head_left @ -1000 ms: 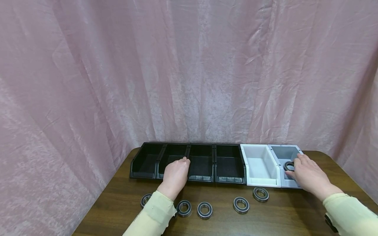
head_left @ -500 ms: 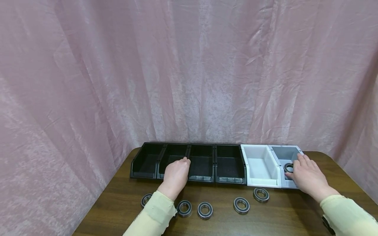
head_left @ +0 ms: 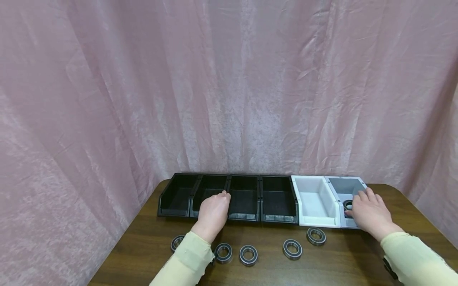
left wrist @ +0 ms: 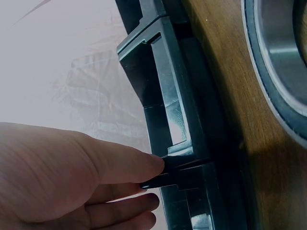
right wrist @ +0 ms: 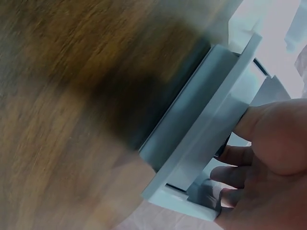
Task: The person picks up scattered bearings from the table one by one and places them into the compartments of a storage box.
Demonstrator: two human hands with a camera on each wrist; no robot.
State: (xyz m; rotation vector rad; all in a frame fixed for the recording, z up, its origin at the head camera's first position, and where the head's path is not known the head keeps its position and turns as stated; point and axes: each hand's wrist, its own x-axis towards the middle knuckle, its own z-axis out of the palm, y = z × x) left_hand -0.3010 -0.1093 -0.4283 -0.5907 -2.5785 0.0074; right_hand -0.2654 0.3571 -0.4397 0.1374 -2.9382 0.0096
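Observation:
Near the middle of the head view, my left hand (head_left: 214,210) grips the adjoining walls of two black bins. The left wrist view has the thumb on top of the black bin rim (left wrist: 184,120), the other fingers below. To the far right, my right hand (head_left: 372,210) reaches over the front of the grey bin (head_left: 345,183), fingers curled inside it. It holds a ball bearing (head_left: 347,204) there, partly hidden behind the hand. In the right wrist view the thumb and fingers lie behind the grey front lip (right wrist: 211,124), with a dark bearing edge (right wrist: 223,147) between them.
A row of black bins (head_left: 279,217) runs leftward from a white bin (head_left: 318,221) beside the grey one. Several bearings lie on the wooden table before them, including one bearing (head_left: 316,236) below the white bin. A pink curtain (head_left: 229,99) hangs behind.
My right hand has shifted slightly left and down within the grey bin. The bearing there sits a little lower and is more covered by the hand. My left hand has stayed in place.

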